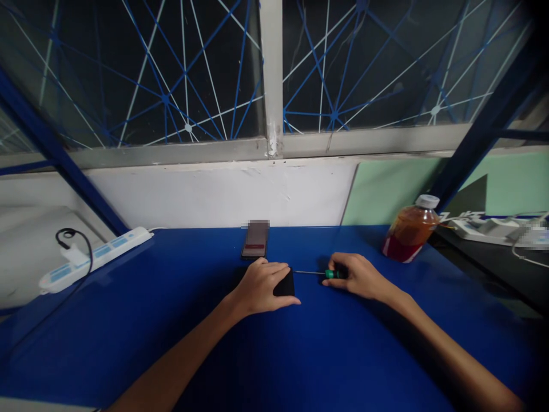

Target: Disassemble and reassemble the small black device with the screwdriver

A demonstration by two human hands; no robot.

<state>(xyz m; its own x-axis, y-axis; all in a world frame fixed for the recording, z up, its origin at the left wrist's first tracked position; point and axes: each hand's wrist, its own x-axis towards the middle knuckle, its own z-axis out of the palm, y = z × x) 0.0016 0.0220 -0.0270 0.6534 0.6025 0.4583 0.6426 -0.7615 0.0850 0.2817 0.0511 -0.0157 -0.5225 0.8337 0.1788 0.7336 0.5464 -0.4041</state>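
My left hand (265, 284) lies over a flat black box-like object (285, 284) on the blue table, thumb along the near side and fingers over the far part. Much of that object is hidden under the hand. My right hand (354, 274) grips a screwdriver (329, 274) by its green and black handle, thumb and index finger around it. The thin metal shaft lies nearly level and points left, its tip at the right side of the black object. Whether the tip touches it I cannot tell.
A phone (255, 240) stands just behind my left hand. On the right is a bottle of reddish drink (410, 229) with a white cap. A white power strip (96, 260) with a plugged black cable lies left on the blue table (343, 355). Blue frame posts rise at both sides.
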